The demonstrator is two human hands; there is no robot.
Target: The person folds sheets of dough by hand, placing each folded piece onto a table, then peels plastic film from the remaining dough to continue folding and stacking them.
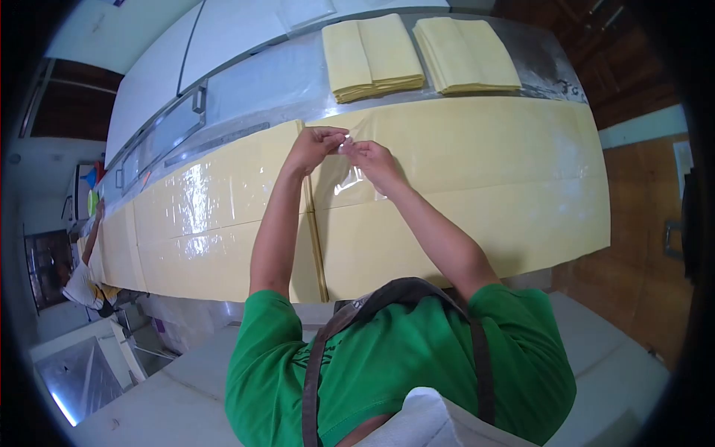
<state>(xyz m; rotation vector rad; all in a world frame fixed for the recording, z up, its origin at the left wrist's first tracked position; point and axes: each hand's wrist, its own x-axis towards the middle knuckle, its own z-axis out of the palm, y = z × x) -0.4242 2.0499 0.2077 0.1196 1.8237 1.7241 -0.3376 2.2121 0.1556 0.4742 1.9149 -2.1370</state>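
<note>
Large yellow sheets [477,164] cover the long table, with a dark-edged seam between two stacks in front of me. My left hand [316,147] and my right hand [375,162] meet above the sheets near that seam. Between their pinched fingertips is a piece of clear plastic film [350,179], which hangs down over the yellow surface. Shiny film also lies over the sheets [201,201] to the left.
Two folded yellow stacks [372,58] [466,56] lie at the table's far side. A metal handle [199,100] and a ruler-like strip [216,144] are left of them. Another person [91,287] reaches onto the table's far left end.
</note>
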